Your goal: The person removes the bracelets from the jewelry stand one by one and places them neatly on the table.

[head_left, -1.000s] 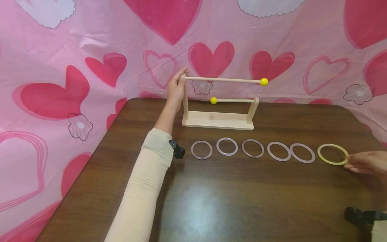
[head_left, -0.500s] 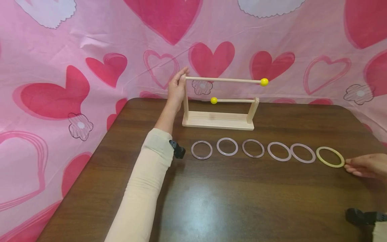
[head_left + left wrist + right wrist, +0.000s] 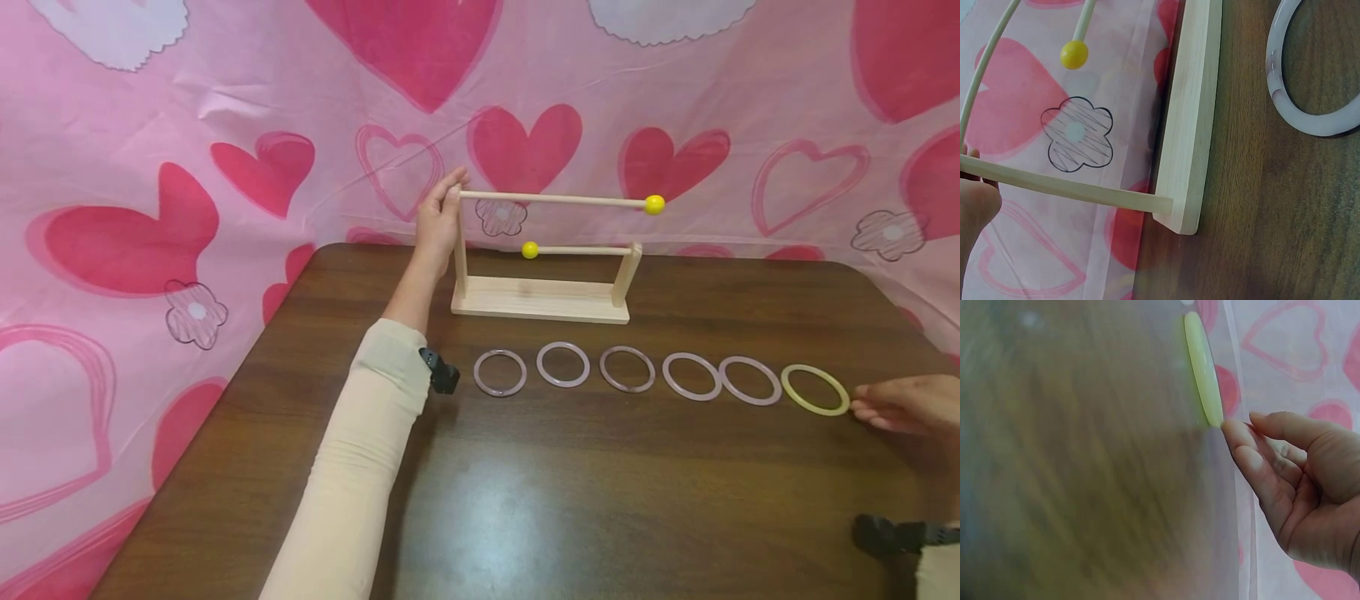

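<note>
At the back of the table a pale wooden stand point(image 3: 540, 301) has two uprights, each bearing a horizontal rod tipped with a yellow ball. My left hand point(image 3: 437, 229) grips the top of its taller left upright. A yellow-green bangle point(image 3: 822, 412) lies flat at the right end of a row of bangles. Beside its right edge is my right hand point(image 3: 907, 404). In the right wrist view, the thumb stands apart from the fingers, and one fingertip is at the end of the yellow-green bangle point(image 3: 1205, 372).
Several purplish bangles, among them the leftmost bangle point(image 3: 500, 394) and a lavender bangle point(image 3: 777, 393) near the yellow-green one, lie in front of the stand. The brown table point(image 3: 637, 492) meets a pink heart-print cloth point(image 3: 360, 75) behind and at the left.
The yellow-green bangle, raised in my right fingers earlier, was lowered and shifted left into the row. My right fingers have loosened from it. The left hand stays on the stand.
</note>
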Demonstrator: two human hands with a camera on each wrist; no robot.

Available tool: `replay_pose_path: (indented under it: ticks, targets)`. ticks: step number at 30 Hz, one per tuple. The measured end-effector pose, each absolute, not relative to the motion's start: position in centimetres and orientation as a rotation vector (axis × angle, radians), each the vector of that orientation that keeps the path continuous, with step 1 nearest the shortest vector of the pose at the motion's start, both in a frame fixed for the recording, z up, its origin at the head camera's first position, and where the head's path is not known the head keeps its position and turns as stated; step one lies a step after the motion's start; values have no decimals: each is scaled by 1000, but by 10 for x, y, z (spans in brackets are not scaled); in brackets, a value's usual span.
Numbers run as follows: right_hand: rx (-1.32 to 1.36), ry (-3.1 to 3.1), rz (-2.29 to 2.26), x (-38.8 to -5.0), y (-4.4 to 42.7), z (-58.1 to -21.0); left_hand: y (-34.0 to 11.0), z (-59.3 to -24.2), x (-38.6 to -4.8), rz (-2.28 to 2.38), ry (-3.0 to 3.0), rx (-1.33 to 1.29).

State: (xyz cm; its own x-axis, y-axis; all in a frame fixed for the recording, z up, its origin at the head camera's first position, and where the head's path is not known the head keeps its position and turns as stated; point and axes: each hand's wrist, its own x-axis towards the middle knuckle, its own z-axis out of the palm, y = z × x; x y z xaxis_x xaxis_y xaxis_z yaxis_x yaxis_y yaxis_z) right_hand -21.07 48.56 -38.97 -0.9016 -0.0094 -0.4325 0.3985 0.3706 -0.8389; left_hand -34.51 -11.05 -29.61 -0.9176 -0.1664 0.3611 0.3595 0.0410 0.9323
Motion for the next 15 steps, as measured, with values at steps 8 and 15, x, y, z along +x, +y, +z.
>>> replay_pose_path:
  ticks: [8,15]
  targets:
    - [210,2446,-1643,-219,478,-392,-110,-298,-346,-1916,-1943,-212]
    - [116,2668,-1539,-221,447,-374,-111,-296,-345,-1910,-1976,-230]
